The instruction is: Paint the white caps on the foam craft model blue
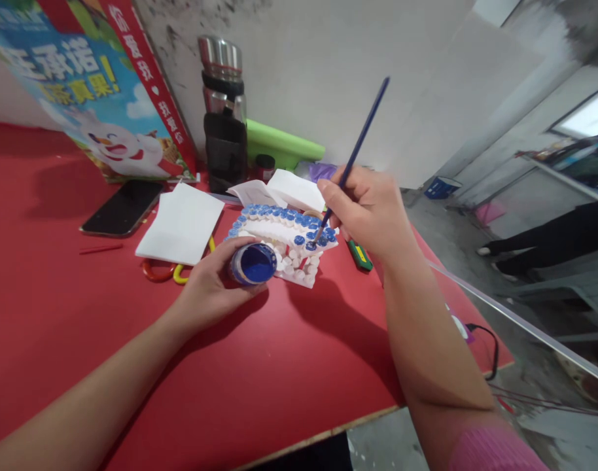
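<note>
My left hand (208,288) is wrapped round a small open pot of blue paint (252,263), tipped with its mouth facing me. My right hand (368,209) pinches a thin blue-handled brush (360,140). The brush tip touches a white model (286,239) made of many small round studs, which lies on the red table (260,379). The studs along its far and right side are painted blue; those nearest me are white.
A black phone (123,206) and white folded paper (181,224) over orange and yellow scissors (154,270) lie at the left. A steel and black flask (224,111), a green roll (279,142) and a colourful box (93,85) stand behind. A green marker (359,255) lies right of the model. The table edge runs close on the right.
</note>
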A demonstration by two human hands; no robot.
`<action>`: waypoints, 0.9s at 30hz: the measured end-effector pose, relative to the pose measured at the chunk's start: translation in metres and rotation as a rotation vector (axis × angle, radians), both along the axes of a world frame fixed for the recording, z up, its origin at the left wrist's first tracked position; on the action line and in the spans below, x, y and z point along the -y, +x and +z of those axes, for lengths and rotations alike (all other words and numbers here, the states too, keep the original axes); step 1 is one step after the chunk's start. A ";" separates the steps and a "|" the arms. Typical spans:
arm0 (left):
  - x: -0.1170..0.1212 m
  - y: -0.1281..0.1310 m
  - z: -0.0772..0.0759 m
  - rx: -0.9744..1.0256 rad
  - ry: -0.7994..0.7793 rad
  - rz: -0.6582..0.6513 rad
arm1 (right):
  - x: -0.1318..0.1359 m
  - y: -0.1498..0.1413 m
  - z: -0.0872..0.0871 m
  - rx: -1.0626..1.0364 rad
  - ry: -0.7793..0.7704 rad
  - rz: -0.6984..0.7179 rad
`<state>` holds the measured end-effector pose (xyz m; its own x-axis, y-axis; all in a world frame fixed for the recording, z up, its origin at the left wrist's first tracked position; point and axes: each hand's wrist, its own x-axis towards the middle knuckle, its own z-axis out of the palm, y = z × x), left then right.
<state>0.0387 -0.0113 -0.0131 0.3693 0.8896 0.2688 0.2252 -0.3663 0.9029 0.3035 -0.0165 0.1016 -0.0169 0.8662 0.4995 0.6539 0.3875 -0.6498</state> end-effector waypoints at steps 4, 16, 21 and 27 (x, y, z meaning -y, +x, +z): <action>0.000 0.000 0.001 -0.007 0.004 -0.002 | -0.002 -0.001 -0.002 -0.033 0.029 -0.005; 0.001 0.001 0.002 0.009 0.009 -0.004 | -0.001 -0.007 -0.004 -0.037 0.004 0.009; 0.001 0.001 0.002 0.003 0.010 -0.004 | -0.001 -0.008 -0.004 -0.028 0.008 0.013; 0.001 0.001 0.000 0.009 0.011 -0.002 | -0.001 -0.008 -0.004 -0.001 0.039 0.028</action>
